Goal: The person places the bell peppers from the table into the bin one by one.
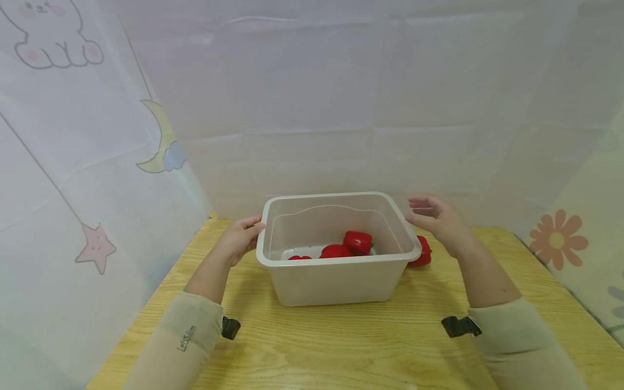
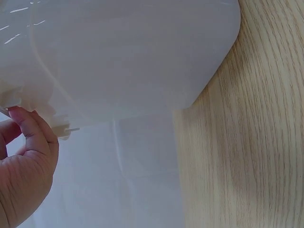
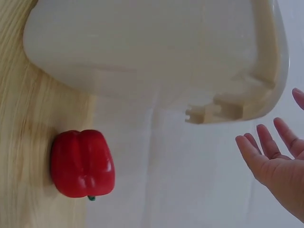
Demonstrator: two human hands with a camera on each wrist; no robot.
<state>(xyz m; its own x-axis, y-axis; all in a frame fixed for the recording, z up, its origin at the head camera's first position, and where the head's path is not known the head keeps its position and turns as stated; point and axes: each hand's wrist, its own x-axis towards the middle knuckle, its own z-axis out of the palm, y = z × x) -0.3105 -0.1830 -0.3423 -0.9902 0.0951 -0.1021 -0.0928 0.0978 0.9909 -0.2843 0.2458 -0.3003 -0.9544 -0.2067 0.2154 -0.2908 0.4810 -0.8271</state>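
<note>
A beige plastic bin [image 1: 336,281] stands upright on the wooden table. My left hand [image 1: 240,238] grips its left rim, thumb on top; in the left wrist view the fingers [image 2: 35,135] curl under the lip. Just off the right rim, my right hand [image 1: 439,219] is held up with relaxed fingers, touching nothing. Inside the bin lies a red bell pepper [image 1: 357,242] beside a rounded red thing [image 1: 336,251]. Another red piece [image 1: 299,257] shows at the front left, mostly hidden by the front wall. Outside, to the right, a red bell pepper [image 3: 83,164] rests on the table.
The wooden table [image 1: 312,346] extends in front of the bin and to both sides. Behind it hangs a pale cloth backdrop [image 1: 312,108], with printed drawings on the side parts. Each forearm has a beige sleeve and a black strap [image 1: 460,326] near the cuff.
</note>
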